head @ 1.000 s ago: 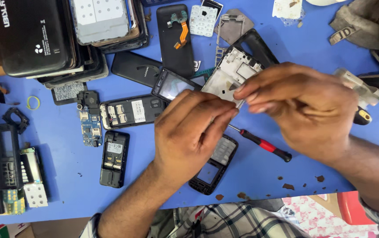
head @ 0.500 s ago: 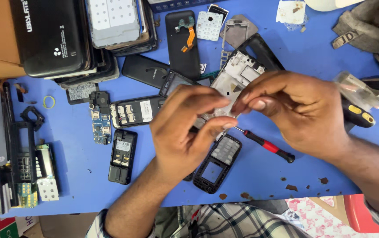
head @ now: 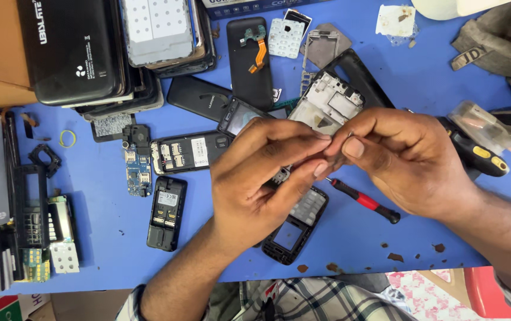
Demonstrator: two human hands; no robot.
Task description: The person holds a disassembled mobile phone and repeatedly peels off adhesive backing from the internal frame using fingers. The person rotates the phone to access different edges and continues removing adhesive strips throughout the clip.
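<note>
Overhead | blue table (head: 422, 77) strewn with phone parts | left hand (head: 261, 178), right hand (head: 410, 160): grip contents hidden

Single head cam, looks steeply down, close over blue tabletop (head: 422, 77); both hands fill centre, person's lap at bottom edge.

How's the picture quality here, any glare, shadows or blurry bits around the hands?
Head view: even, bright light; soft shadows fall on the blue table top below the left hand and right hand. Mild glare on the glossy black flat case at upper left. Hands and the red-handled screwdriver look sharp; the small part pinched between the fingertips is too hidden to make out.
</note>
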